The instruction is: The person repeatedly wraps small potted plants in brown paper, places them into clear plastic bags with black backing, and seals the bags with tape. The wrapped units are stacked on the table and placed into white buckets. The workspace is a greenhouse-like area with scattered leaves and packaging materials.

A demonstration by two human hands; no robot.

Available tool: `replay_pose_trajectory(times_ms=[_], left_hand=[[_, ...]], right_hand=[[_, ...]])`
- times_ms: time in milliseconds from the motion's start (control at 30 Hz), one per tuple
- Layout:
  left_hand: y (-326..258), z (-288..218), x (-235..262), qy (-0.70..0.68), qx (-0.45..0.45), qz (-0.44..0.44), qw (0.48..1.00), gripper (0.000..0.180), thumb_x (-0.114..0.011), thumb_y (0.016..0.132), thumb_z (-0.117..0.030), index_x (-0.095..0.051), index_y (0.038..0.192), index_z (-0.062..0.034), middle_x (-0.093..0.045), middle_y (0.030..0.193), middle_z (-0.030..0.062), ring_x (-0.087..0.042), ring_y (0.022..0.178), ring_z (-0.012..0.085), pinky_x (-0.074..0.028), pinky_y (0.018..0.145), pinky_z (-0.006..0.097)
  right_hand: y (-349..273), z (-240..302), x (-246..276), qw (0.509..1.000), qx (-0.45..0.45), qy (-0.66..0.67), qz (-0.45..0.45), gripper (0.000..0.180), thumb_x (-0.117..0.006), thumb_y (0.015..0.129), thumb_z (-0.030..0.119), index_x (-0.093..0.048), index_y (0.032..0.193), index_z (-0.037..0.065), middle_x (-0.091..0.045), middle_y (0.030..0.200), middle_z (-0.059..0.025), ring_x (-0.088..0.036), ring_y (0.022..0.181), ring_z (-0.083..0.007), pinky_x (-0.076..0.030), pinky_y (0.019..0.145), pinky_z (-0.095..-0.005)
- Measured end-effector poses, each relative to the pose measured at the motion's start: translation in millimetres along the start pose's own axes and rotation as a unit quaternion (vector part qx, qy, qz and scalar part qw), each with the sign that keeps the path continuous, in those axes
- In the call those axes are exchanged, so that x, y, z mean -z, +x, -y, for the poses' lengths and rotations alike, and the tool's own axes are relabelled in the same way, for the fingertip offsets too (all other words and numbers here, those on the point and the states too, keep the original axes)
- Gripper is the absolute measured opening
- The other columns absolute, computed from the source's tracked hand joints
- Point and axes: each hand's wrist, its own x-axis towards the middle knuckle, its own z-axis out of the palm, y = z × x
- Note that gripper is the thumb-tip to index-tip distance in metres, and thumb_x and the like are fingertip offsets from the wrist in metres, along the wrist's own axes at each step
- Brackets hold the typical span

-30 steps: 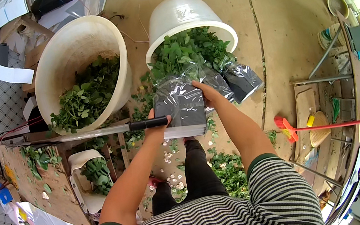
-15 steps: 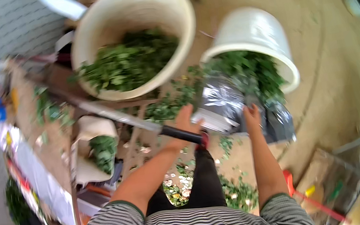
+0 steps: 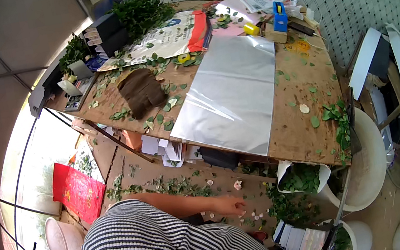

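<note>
My left hand (image 3: 229, 206) hangs over the leaf-strewn floor below the table's near edge, fingers loosely apart and holding nothing. My right hand is out of view. On the wooden table (image 3: 312, 121) a clear plastic sheet (image 3: 229, 93) lies flat, reaching the near edge. A crumpled brown cloth (image 3: 142, 93) is left of it among loose leaves. To the right of my left hand, a black-and-white stacked bundle (image 3: 299, 240) rests against a white bucket (image 3: 361, 238) with greenery in it. A white container of leaves (image 3: 303, 179) sits under the table edge.
At the table's back are a heap of leafy stems (image 3: 140, 15), a printed sheet with a red edge (image 3: 158, 38), a blue tape dispenser (image 3: 279, 17) and a yellow tape roll (image 3: 251, 28). A large white tub (image 3: 370, 164) stands right; a red bag (image 3: 79, 192) lies left.
My view has swung from the floor buckets round to the tabletop. My right hand, earlier at the dark plastic bundle by the tipped bucket, has left the picture. My left hand remains empty.
</note>
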Motion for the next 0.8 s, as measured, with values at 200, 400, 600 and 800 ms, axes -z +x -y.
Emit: replay_pose_trajectory(times_ms=[200, 400, 600, 800], left_hand=[[-146, 125, 154, -0.307, -0.06, -0.108, 0.944, 0.052, -0.058, 0.085, -0.039, -0.047, 0.12, -0.0024, -0.058, 0.099, 0.0071, -0.057, 0.088, 0.0144, -0.045, 0.074, 0.028], [-272, 131, 339, -0.479, -0.145, -0.318, 0.805, 0.031, -0.053, 0.09, -0.03, -0.051, 0.111, -0.0085, -0.059, 0.095, 0.0016, -0.056, 0.081, 0.0066, -0.045, 0.076, 0.024], [-353, 144, 500, -0.476, -0.236, -0.479, 0.699, 0.029, -0.053, 0.089, -0.033, -0.051, 0.105, -0.0084, -0.058, 0.088, 0.0012, -0.055, 0.072, 0.0077, -0.045, 0.069, 0.025], [-414, 178, 636, -0.397, -0.194, -0.613, 0.655, 0.039, -0.052, 0.089, -0.037, -0.049, 0.109, -0.0037, -0.057, 0.088, 0.0035, -0.054, 0.072, 0.0099, -0.046, 0.066, 0.027]], right_hand=[[12, 160, -40, 0.988, -0.001, -0.14, 0.07, 0.028, -0.051, 0.09, 0.023, -0.051, 0.109, 0.002, -0.059, 0.085, -0.0096, -0.059, 0.08, -0.021, -0.049, 0.072, -0.0363], [8, 414, -118, 0.972, 0.109, 0.0, 0.208, 0.03, -0.056, 0.087, 0.015, -0.049, 0.112, -0.001, -0.063, 0.094, -0.0104, -0.06, 0.087, -0.016, -0.047, 0.077, -0.0279], [27, 544, -139, 0.946, 0.18, 0.014, 0.27, 0.033, -0.057, 0.088, 0.016, -0.048, 0.115, 0.0, -0.06, 0.1, -0.0111, -0.059, 0.092, -0.0183, -0.047, 0.082, -0.0292], [65, 699, -174, 0.903, 0.292, 0.021, 0.315, 0.03, -0.055, 0.088, 0.016, -0.049, 0.114, 0.002, -0.061, 0.096, -0.009, -0.059, 0.087, -0.0164, -0.047, 0.078, -0.0289]])
